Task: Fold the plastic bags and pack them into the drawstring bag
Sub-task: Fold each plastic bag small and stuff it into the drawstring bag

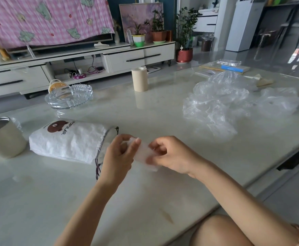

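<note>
Holding folded plastic bag [142, 153] at lower centre of frame: left hand [117, 153] and right hand [170, 155] each pinch one end with curled fingers, long axis running left-right between them. Drawstring bag [65, 139] lies on its side just left of the left hand, mouth facing it; left hand nearer. Loose plastic bags [216, 103] at centre right, well apart

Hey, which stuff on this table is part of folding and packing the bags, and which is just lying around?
Job: folded plastic bag, pinched by left hand and right hand; crumpled plastic bags; drawstring bag.
Lying about: glass dish; beige roll; tin; books.
</note>
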{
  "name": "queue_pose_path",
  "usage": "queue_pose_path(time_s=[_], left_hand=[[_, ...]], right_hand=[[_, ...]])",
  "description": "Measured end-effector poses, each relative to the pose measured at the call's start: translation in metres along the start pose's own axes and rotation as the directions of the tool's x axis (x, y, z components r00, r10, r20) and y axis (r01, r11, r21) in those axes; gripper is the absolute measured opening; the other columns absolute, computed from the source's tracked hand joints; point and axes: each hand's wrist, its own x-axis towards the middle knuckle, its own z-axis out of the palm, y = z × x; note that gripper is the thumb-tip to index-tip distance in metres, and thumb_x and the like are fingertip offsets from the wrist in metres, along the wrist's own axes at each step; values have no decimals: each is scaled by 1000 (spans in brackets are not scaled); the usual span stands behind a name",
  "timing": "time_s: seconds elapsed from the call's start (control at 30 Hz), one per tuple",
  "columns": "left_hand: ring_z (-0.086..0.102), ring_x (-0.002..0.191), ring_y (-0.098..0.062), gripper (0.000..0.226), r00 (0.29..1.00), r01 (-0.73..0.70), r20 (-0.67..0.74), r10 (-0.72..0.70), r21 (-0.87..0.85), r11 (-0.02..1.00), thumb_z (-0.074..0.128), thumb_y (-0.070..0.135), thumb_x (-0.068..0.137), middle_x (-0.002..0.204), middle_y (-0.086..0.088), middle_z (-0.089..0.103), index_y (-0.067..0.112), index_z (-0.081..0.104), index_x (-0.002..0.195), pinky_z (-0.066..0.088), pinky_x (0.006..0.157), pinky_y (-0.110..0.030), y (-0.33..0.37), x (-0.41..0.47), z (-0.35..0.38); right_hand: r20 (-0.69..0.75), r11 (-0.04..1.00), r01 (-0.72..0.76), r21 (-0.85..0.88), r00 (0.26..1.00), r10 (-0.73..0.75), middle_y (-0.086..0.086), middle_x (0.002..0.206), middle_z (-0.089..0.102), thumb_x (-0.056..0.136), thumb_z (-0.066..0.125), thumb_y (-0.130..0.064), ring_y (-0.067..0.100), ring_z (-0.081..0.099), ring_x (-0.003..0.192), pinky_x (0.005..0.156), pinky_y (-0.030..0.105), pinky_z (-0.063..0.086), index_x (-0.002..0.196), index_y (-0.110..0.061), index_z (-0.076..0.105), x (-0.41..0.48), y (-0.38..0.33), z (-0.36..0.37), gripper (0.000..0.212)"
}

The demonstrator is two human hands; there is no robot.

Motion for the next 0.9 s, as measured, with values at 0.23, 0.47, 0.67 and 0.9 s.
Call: queue_pose_path(time_s=[0.23,0.47,0.67,0.9], left_hand=[[36,36,-7,14,907,387,278,-316,-261,884,46,16,96,58,-2,54,13,56,85,24,33,-12,17,-7,0],[22,31,-1,42,758,636,423,-496,-316,704,30,-3,93,44,4,30,8,54,60,16,29,-11,28,-15,4],[57,73,-15,11,867,-187,-320,382,502,844,47,10,92,82,-1,63,8,55,100,48,71,-31,6,-21,7],[21,140,-41,62,904,-48,-223,365,795,604,45,19,80,147,-24,33,-3,39,137,6,113,-52,-31,6,-18]], right_hand=[[-14,980,142,137,990,-142,-9,100,56,72,79,-14,3,54,87,82,17,41,78,-18,68,-10,6,9,14],[-73,926,204,317,979,-191,-13,116,65,79,72,-9,0,58,106,94,17,42,87,-6,70,-17,6,8,9],[-187,891,192,412,975,-123,-7,73,67,80,70,-8,5,58,70,71,15,45,78,-17,70,-13,11,10,8],[-201,956,186,229,969,-141,-8,75,59,83,66,-3,4,53,72,72,15,42,89,-13,67,-7,20,13,11]])
